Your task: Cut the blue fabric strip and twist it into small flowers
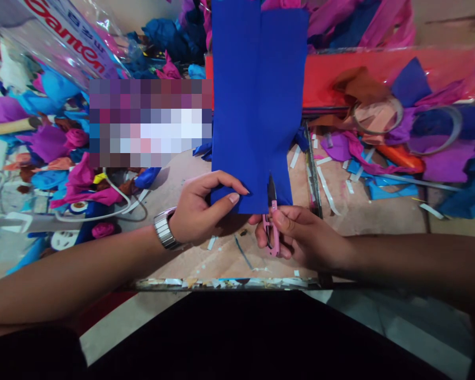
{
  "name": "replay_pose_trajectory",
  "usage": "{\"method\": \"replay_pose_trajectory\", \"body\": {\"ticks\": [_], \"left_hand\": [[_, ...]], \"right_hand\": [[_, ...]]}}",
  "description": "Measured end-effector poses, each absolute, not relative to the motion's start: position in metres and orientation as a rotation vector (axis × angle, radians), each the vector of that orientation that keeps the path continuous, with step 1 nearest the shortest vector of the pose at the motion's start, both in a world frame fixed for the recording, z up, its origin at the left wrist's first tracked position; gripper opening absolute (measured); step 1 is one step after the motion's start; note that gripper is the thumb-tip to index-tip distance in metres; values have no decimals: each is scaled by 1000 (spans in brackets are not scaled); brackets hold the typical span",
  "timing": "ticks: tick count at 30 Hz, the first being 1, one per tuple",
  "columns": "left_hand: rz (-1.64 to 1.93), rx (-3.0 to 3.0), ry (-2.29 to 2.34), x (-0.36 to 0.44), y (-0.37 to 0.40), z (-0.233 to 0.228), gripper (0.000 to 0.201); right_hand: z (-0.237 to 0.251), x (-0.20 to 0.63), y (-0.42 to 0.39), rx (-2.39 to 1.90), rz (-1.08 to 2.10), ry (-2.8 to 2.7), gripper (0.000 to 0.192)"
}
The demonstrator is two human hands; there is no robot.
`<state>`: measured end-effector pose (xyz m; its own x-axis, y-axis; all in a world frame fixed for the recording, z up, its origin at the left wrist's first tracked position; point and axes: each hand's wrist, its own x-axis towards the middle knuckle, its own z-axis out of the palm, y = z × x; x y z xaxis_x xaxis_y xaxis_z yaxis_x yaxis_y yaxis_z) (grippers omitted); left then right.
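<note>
Left hand point(196, 211) pinching blue paper point(257, 105) at its lower edge, right hand point(301, 235) at three o'clock closed around pink snips point(271, 221), blades into the paper

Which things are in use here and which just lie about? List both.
In use: blue sheet, pink snips, left hand, right hand.
Lying about: tape rolls, crumpled paper scraps, white cable.
</note>
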<state>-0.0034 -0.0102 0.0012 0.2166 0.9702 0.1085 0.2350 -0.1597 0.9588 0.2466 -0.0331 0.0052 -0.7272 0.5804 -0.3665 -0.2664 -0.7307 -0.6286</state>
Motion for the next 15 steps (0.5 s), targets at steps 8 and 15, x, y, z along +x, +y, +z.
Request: {"method": "replay_pose_trajectory", "body": {"ticks": [8, 15], "left_hand": [[1032, 1584, 1149, -2, -12, 1, 20], [1044, 1634, 1125, -2, -10, 3, 18]], "right_hand": [[7, 245, -31, -707, 2443, -746, 38], [7, 245, -33, -746, 2420, -755, 38]]}}
